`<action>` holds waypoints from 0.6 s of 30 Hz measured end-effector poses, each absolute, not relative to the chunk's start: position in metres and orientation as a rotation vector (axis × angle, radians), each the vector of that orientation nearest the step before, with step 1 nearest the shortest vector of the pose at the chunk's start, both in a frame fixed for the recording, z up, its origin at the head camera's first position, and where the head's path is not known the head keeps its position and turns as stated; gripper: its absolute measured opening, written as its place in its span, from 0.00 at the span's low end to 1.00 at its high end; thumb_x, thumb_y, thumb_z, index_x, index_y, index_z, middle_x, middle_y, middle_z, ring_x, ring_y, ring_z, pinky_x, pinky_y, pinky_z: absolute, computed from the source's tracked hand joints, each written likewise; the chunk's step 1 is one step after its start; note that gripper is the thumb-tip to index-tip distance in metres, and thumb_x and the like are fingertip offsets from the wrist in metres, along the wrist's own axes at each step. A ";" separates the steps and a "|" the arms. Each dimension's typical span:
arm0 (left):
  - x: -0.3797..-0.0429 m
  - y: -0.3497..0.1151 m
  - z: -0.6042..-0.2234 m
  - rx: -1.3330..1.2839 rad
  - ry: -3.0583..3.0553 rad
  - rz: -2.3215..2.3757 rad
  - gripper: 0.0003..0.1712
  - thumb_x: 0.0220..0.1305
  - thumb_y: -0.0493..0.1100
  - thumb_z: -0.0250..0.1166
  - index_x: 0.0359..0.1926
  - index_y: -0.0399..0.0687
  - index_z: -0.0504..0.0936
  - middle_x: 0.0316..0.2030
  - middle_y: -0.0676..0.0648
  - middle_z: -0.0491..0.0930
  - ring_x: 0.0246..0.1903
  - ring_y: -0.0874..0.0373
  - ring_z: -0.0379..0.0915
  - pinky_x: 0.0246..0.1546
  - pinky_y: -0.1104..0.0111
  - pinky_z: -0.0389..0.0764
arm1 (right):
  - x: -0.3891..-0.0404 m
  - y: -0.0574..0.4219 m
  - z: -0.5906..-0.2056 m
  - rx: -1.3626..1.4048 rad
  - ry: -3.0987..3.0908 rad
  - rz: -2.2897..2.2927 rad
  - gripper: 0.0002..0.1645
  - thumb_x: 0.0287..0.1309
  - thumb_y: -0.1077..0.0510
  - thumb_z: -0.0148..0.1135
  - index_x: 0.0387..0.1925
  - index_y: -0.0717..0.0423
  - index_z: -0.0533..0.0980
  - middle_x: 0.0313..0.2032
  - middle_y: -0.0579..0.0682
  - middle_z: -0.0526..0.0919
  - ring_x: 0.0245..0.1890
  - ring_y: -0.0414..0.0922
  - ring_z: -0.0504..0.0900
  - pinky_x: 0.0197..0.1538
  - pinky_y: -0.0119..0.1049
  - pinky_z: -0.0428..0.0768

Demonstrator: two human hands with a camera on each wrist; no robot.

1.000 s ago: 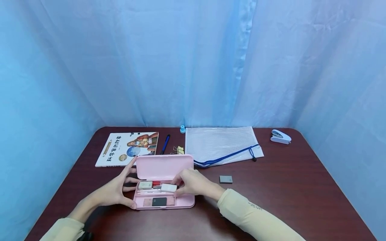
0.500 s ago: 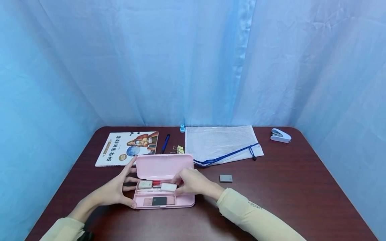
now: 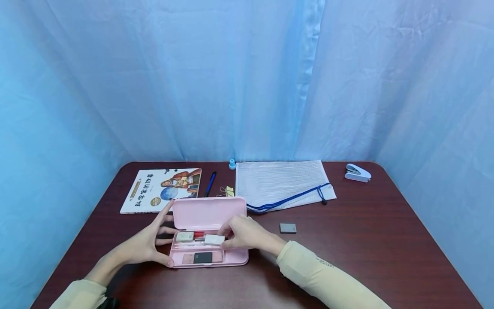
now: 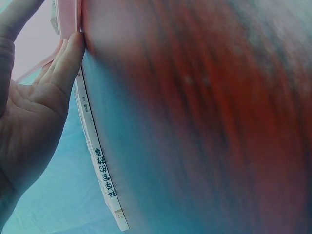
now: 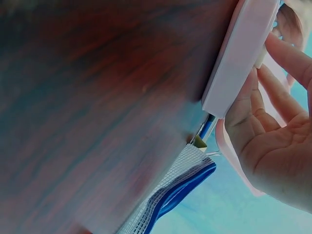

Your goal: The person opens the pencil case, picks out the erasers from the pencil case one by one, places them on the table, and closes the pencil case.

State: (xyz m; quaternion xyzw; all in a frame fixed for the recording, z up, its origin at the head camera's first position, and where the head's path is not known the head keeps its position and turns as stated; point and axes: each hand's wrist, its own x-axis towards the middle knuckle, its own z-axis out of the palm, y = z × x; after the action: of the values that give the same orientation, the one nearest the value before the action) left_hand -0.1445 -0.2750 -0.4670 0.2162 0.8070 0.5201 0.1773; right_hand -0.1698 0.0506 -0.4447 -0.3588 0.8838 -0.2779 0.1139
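Note:
A pink pencil case lies with its lid raised. My left hand rests on its left end, fingers spread, thumb at the front corner and forefinger at the lid. My right hand pinches a white eraser-like block over the rear compartment. Beside it there, a second pale block lies on pens, one with a red part. The front compartment holds a pinkish bar with a dark band. In the right wrist view, fingers reach over the case wall, hiding most of the block.
Behind the case lie a book, a blue pen, a yellow binder clip and a white mesh zip pouch. A small blue object stands at the back. Rightward are a grey block and a white stapler.

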 end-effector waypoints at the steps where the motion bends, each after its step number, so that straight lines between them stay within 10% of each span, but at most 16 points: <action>1: -0.145 -0.275 -0.467 0.614 2.282 1.474 0.82 0.44 0.38 0.85 0.79 0.78 0.29 0.67 0.34 0.54 0.62 0.37 0.70 0.54 0.61 0.82 | -0.170 0.051 -0.444 -1.050 2.590 -0.820 0.09 0.52 0.56 0.78 0.37 0.50 0.89 0.24 0.34 0.81 0.25 0.28 0.74 0.30 0.22 0.73; 18: -0.143 -0.276 -0.467 0.625 2.271 1.485 0.84 0.43 0.37 0.85 0.79 0.78 0.28 0.68 0.34 0.53 0.63 0.36 0.69 0.55 0.61 0.82 | -0.172 0.054 -0.444 -1.056 2.574 -0.924 0.09 0.52 0.58 0.76 0.37 0.51 0.88 0.28 0.37 0.83 0.29 0.32 0.74 0.34 0.25 0.74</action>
State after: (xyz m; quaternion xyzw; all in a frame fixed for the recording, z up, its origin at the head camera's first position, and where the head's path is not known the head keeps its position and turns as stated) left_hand -0.1432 -0.2759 -0.4674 0.2210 0.8025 0.5249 0.1776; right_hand -0.1719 0.0545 -0.4439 -0.3581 0.8732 -0.3136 0.1048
